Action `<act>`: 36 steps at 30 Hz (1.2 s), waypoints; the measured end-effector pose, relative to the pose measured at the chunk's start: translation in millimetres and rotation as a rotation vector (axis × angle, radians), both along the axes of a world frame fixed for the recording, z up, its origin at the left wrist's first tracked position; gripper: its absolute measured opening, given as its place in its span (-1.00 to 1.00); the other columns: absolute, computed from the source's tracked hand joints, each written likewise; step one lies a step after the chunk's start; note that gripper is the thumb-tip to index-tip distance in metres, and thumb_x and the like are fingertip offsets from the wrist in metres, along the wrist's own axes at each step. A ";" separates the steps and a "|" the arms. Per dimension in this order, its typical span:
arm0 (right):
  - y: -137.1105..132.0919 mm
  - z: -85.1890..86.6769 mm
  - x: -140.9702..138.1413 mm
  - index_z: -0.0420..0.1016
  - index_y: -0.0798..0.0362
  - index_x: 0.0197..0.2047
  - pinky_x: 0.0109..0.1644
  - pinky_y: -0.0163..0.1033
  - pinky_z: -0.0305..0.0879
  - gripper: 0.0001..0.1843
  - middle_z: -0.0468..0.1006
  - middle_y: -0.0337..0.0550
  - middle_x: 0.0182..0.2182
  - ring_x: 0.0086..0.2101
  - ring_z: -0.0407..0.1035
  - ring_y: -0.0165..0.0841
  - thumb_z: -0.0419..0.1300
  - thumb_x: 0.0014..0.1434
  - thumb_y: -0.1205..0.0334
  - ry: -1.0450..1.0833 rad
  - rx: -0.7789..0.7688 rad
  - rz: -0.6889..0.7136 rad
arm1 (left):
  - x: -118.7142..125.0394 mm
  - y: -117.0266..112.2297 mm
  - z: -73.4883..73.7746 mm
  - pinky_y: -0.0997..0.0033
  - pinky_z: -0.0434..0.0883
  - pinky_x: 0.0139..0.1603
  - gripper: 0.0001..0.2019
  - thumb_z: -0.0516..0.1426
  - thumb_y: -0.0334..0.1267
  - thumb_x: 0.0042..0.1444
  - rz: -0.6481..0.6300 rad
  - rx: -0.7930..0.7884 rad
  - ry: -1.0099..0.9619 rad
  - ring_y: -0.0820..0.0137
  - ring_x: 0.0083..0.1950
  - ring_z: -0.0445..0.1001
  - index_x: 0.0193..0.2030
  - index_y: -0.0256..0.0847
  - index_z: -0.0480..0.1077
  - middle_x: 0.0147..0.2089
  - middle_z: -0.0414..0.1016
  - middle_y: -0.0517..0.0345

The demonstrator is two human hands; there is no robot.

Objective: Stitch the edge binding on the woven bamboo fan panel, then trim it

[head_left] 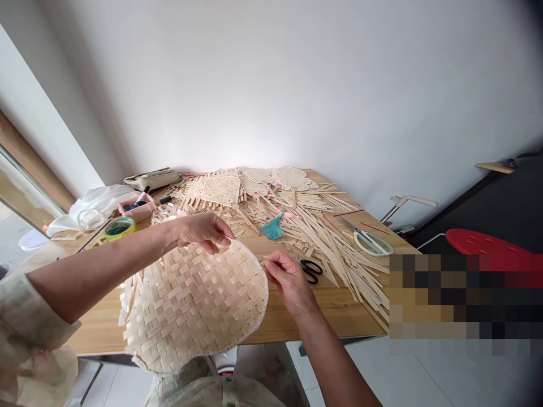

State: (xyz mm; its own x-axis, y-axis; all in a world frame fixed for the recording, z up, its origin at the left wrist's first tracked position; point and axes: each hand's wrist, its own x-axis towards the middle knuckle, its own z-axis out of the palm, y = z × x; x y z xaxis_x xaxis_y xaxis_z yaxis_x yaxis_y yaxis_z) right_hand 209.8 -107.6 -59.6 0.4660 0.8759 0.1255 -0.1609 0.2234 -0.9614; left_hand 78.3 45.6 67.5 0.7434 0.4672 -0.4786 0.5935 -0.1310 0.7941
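A rounded panel woven from pale flat strips [195, 305], like a hand fan, is tilted over the table's front edge. Stitching runs along its bound right and lower rim, while loose strip ends stick out on the left. My left hand [203, 230] grips the panel's top edge, thumb and fingers closed on it. Close beside the right rim, my right hand [291, 280] is closed in a pinch. Whatever lies between those fingertips is too small to make out. Black-handled scissors [311, 271] lie just behind my right hand.
Loose strips [339, 249] spread over the wooden table [339, 314]. Other woven panels [220, 189] lie at the back, near a teal tassel [272, 226]. Pale-handled scissors [373, 243] are at right; yellow-green tape [120, 229], a pink box [136, 208] and a pouch [151, 178] at left.
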 end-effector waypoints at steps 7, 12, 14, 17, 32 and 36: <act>-19.3 -8.7 19.5 0.38 0.06 -0.41 -0.54 -0.33 0.02 -0.73 0.31 -0.30 -0.58 -0.63 0.09 -0.49 0.18 -0.03 0.01 -0.190 -0.277 -0.141 | -11.0 6.5 -4.1 0.54 0.38 -0.53 -0.66 0.34 -0.21 -0.37 0.005 0.011 0.002 0.51 -0.54 0.40 -0.39 -0.32 0.46 -0.53 0.42 0.21; -30.5 10.0 5.6 0.37 0.03 -0.14 -0.25 -0.25 0.24 -0.67 0.42 -0.10 -0.21 -0.29 0.29 -0.34 0.11 0.07 0.02 -0.375 -0.206 -0.190 | -5.9 7.3 -18.0 0.60 0.35 -0.56 -0.69 0.29 -0.19 -0.29 -0.053 0.062 -0.030 0.54 -0.54 0.37 -0.37 -0.31 0.43 -0.53 0.36 0.26; -25.1 14.4 -4.3 0.29 -0.01 -0.02 -0.26 -0.27 0.26 -0.57 0.37 -0.10 -0.11 -0.28 0.29 -0.36 0.13 0.05 0.02 -0.345 -0.201 -0.058 | -0.3 5.9 -25.5 0.60 0.35 -0.56 -0.71 0.26 -0.19 -0.22 -0.092 0.075 -0.060 0.56 -0.55 0.36 -0.33 -0.29 0.43 -0.51 0.35 0.28; -12.8 11.2 -12.7 0.18 -0.05 0.06 -0.33 -0.29 0.26 -0.46 0.34 -0.13 -0.10 -0.40 0.28 -0.44 0.19 0.00 0.05 -0.230 -0.221 0.041 | 7.5 5.2 -36.4 0.59 0.35 -0.57 -0.76 0.21 -0.22 -0.16 -0.130 0.112 -0.113 0.57 -0.55 0.34 -0.31 -0.26 0.41 -0.50 0.33 0.29; -4.8 9.1 -21.9 0.42 0.05 -0.26 -0.28 -0.29 0.20 -0.71 0.48 -0.22 -0.42 -0.37 0.31 -0.35 0.23 -0.04 0.07 0.137 -0.149 0.107 | 1.4 15.2 -47.1 0.48 0.32 -0.28 -0.79 0.01 -0.35 0.10 -0.396 0.751 -0.258 0.40 -0.28 0.44 -0.28 -0.25 0.48 -0.30 0.53 0.08; -4.5 13.0 -22.8 0.43 0.05 -0.30 -0.30 -0.27 0.20 -0.70 0.48 -0.22 -0.44 -0.40 0.31 -0.34 0.25 -0.08 0.05 0.136 -0.158 0.104 | 1.1 18.1 -38.8 0.45 0.29 -0.22 -0.80 0.03 -0.44 0.08 -0.503 0.915 -0.267 0.39 -0.23 0.43 -0.32 -0.24 0.49 -0.28 0.53 0.06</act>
